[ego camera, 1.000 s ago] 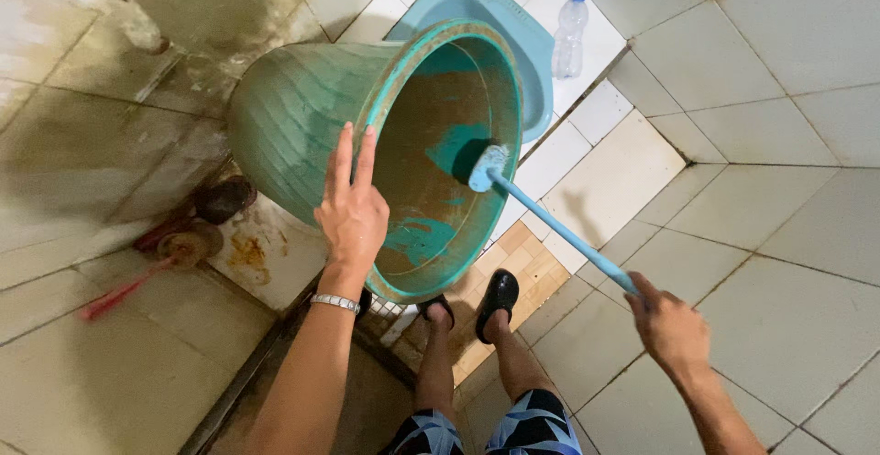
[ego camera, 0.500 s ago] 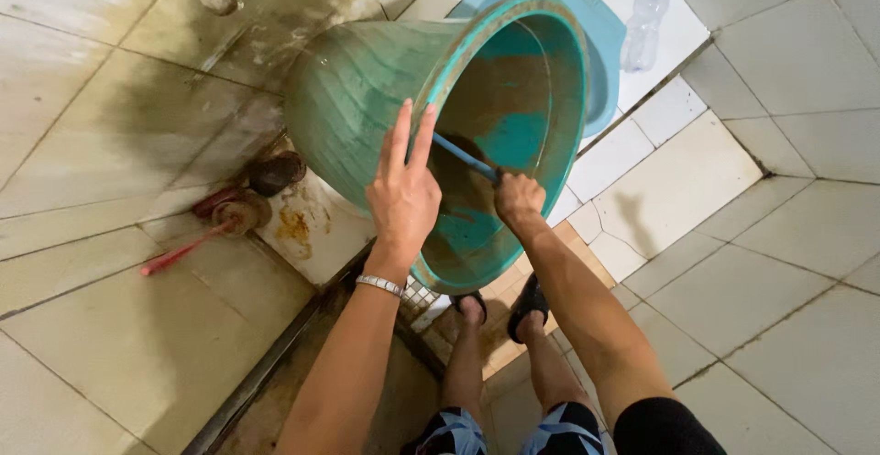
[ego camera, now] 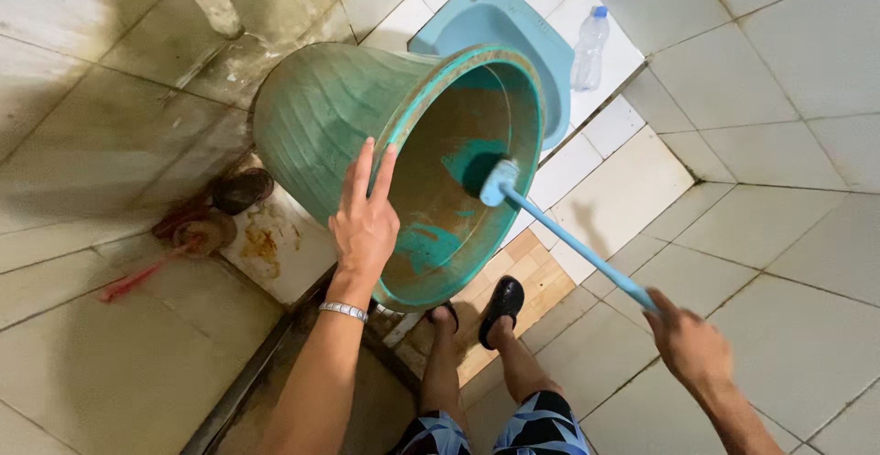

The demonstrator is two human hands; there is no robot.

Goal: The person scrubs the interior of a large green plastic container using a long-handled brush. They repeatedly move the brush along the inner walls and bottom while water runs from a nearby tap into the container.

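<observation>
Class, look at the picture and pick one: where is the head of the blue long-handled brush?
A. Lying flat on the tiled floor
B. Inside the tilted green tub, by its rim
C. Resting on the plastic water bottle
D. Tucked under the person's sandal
B: the brush head sits just inside the mouth of the tilted green tub, which the left hand steadies at the rim while the right hand grips the handle end.
</observation>
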